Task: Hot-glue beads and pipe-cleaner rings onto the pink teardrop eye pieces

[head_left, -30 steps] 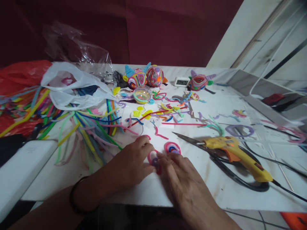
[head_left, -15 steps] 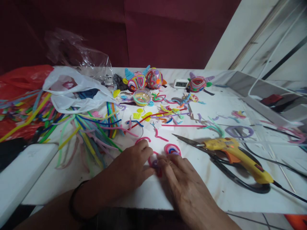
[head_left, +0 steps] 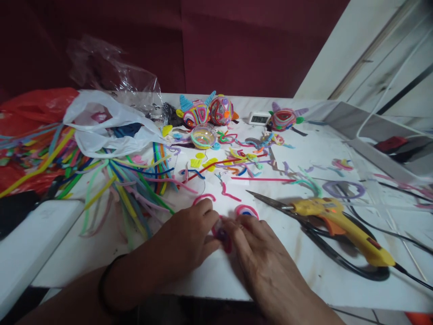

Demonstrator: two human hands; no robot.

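Note:
My left hand (head_left: 189,234) is closed, its fingers curled round a pink pipe cleaner (head_left: 204,197) whose bent end sticks out above the knuckles. Against it on the table, my right hand (head_left: 265,257) has its fingertips pressed on a small pink and purple pipe cleaner coil (head_left: 221,234), partly hidden by the fingers. A second coil (head_left: 246,211), pink with white and blue inside, lies just beyond the right fingers, partly covered. A short bent pink piece (head_left: 230,194) rests beyond both hands.
Scissors (head_left: 270,202) lie under a yellow glue gun (head_left: 345,230) on the right. Loose pipe cleaners (head_left: 135,180) fan out at left beside a white plastic bag (head_left: 111,124). Behind stand decorated balls (head_left: 221,109), a clear bowl (head_left: 203,136) and a small digital clock (head_left: 259,118).
The view has shifted slightly, so the table's things sit a little further right. Both hands stay together over the pink and purple coil, with the right fingers covering more of the second coil.

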